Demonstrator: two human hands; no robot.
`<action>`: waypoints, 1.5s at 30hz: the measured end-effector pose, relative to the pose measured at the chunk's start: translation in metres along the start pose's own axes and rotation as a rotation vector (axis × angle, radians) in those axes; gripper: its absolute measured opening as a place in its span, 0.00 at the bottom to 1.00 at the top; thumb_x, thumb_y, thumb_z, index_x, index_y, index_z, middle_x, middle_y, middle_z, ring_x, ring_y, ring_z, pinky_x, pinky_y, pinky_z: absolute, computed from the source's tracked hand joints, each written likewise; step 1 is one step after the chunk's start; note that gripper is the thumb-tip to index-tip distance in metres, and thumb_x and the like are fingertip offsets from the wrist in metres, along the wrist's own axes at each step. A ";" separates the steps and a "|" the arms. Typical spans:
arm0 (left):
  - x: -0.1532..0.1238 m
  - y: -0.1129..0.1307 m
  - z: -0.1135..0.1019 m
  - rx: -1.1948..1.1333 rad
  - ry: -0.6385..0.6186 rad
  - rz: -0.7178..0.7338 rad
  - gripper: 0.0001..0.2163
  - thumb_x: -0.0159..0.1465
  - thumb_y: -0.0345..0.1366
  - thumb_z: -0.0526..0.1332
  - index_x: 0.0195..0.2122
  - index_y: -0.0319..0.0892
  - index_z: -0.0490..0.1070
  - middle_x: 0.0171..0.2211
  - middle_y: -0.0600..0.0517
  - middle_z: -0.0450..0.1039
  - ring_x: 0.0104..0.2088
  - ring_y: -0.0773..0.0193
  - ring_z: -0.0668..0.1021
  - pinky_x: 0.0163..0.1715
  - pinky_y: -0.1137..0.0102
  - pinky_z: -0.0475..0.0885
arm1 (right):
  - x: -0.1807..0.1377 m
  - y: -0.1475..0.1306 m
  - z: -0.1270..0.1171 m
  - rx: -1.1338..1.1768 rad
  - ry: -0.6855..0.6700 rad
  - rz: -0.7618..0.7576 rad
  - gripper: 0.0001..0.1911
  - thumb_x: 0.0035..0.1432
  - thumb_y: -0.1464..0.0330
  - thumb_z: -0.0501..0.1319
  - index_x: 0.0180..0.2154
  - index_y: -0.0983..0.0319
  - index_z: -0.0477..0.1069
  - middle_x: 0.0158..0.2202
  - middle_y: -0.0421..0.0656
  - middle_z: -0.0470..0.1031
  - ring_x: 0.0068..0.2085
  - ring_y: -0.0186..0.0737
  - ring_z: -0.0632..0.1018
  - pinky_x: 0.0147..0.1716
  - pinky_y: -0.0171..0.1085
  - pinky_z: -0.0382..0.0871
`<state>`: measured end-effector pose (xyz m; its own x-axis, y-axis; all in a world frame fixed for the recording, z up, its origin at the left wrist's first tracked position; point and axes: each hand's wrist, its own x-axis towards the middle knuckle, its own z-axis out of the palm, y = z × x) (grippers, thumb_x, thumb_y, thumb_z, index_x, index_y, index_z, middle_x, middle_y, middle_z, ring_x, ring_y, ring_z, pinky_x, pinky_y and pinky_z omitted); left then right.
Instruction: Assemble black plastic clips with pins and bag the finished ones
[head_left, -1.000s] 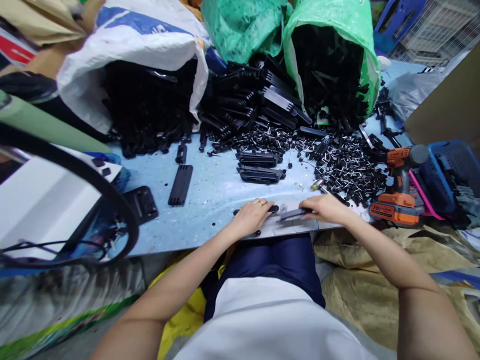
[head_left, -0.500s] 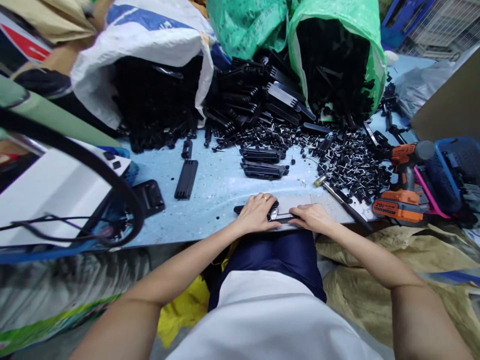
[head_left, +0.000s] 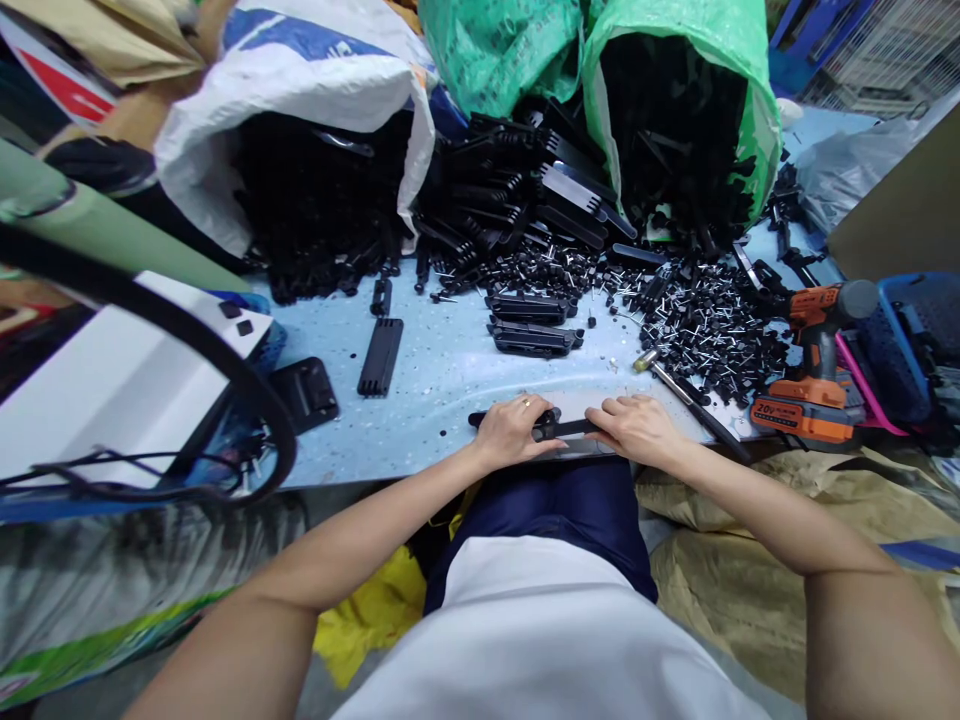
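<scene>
Close to the front edge of the blue table [head_left: 420, 440], my left hand [head_left: 510, 428] is closed over a long black plastic part [head_left: 574, 428]. My right hand [head_left: 636, 428] pinches the right end of the same part, which spans the gap between the hands. Fingers cover much of it, so its exact kind cannot be told. Behind the hands lie two black slotted assemblies [head_left: 534, 336], one behind the other. A hammer [head_left: 686, 400] rests to the right of my right hand, its head pointing to the back left.
Small pins with black heads [head_left: 705, 325] are heaped at the right. An orange cordless drill [head_left: 810, 370] stands beyond the hammer. A white sack [head_left: 180, 160] and a green bag [head_left: 761, 110] spill black parts. A flat black piece [head_left: 380, 357] lies left.
Both hands stay at the table's front edge. The piece between them shows a solid black bar where a light gap showed before. The right hand has shifted slightly right and its fingers have curled more.
</scene>
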<state>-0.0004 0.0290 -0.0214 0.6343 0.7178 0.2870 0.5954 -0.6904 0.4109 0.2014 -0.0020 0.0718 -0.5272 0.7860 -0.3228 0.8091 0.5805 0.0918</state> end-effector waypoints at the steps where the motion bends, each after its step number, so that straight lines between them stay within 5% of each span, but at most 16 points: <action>1: 0.000 0.000 0.001 -0.001 0.011 0.008 0.22 0.56 0.57 0.55 0.37 0.40 0.67 0.32 0.48 0.73 0.34 0.59 0.77 0.32 0.70 0.68 | 0.000 0.001 0.000 -0.006 -0.003 -0.008 0.17 0.64 0.58 0.47 0.42 0.61 0.67 0.33 0.46 0.73 0.34 0.39 0.73 0.29 0.35 0.52; 9: 0.015 0.010 -0.006 -0.047 -0.190 0.101 0.26 0.57 0.55 0.55 0.47 0.39 0.64 0.42 0.44 0.71 0.43 0.55 0.74 0.41 0.65 0.68 | -0.004 0.036 0.032 0.007 0.112 -0.124 0.18 0.63 0.57 0.49 0.40 0.63 0.69 0.31 0.45 0.73 0.30 0.37 0.72 0.28 0.35 0.52; 13: 0.078 0.023 -0.011 0.029 -0.226 0.086 0.17 0.64 0.41 0.51 0.51 0.38 0.62 0.48 0.42 0.68 0.49 0.55 0.69 0.47 0.62 0.63 | -0.017 0.059 0.058 0.102 0.278 -0.152 0.21 0.62 0.55 0.49 0.38 0.64 0.71 0.32 0.45 0.73 0.33 0.37 0.71 0.32 0.35 0.55; 17: 0.158 0.022 -0.007 0.172 -0.291 -0.105 0.14 0.62 0.23 0.47 0.45 0.34 0.68 0.45 0.39 0.70 0.50 0.54 0.68 0.47 0.59 0.61 | -0.027 0.061 0.074 0.164 0.332 -0.145 0.21 0.61 0.54 0.50 0.37 0.63 0.72 0.32 0.45 0.73 0.35 0.38 0.70 0.35 0.37 0.57; 21: 0.190 0.019 -0.002 0.165 -0.327 -0.198 0.12 0.58 0.20 0.50 0.35 0.30 0.72 0.37 0.37 0.73 0.44 0.53 0.73 0.43 0.62 0.65 | -0.022 0.066 0.076 0.204 0.317 -0.105 0.21 0.60 0.53 0.51 0.36 0.62 0.72 0.32 0.44 0.73 0.35 0.39 0.70 0.36 0.37 0.58; 26: 0.147 0.017 -0.017 -0.040 -0.170 -0.267 0.10 0.60 0.29 0.54 0.39 0.35 0.72 0.39 0.43 0.74 0.42 0.58 0.75 0.42 0.67 0.67 | 0.031 0.101 0.054 0.171 0.395 0.190 0.16 0.64 0.64 0.48 0.42 0.64 0.71 0.38 0.49 0.73 0.40 0.43 0.69 0.39 0.38 0.61; 33: 0.039 -0.006 -0.044 -1.042 0.189 -0.836 0.14 0.46 0.44 0.65 0.27 0.37 0.71 0.22 0.53 0.71 0.23 0.67 0.72 0.27 0.71 0.68 | 0.114 0.113 0.025 0.153 0.229 0.410 0.13 0.58 0.77 0.50 0.40 0.68 0.71 0.41 0.54 0.72 0.42 0.45 0.70 0.37 0.37 0.62; 38: 0.002 -0.007 -0.040 -1.327 0.154 -1.048 0.18 0.36 0.43 0.70 0.24 0.37 0.71 0.19 0.53 0.70 0.20 0.71 0.70 0.24 0.72 0.67 | 0.094 0.089 0.028 0.336 0.425 0.300 0.08 0.58 0.71 0.53 0.35 0.64 0.71 0.36 0.47 0.73 0.37 0.40 0.72 0.36 0.35 0.64; 45: 0.002 -0.002 -0.035 -1.326 0.108 -0.985 0.16 0.38 0.42 0.70 0.24 0.37 0.73 0.18 0.54 0.71 0.19 0.71 0.70 0.23 0.73 0.66 | 0.020 0.047 0.041 0.583 0.734 0.166 0.13 0.61 0.62 0.53 0.31 0.62 0.71 0.28 0.43 0.75 0.30 0.35 0.74 0.32 0.33 0.68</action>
<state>-0.0174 0.0349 0.0083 0.2238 0.8470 -0.4822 -0.1220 0.5152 0.8483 0.2391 0.0324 0.0305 -0.2650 0.9013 0.3428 0.7854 0.4079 -0.4655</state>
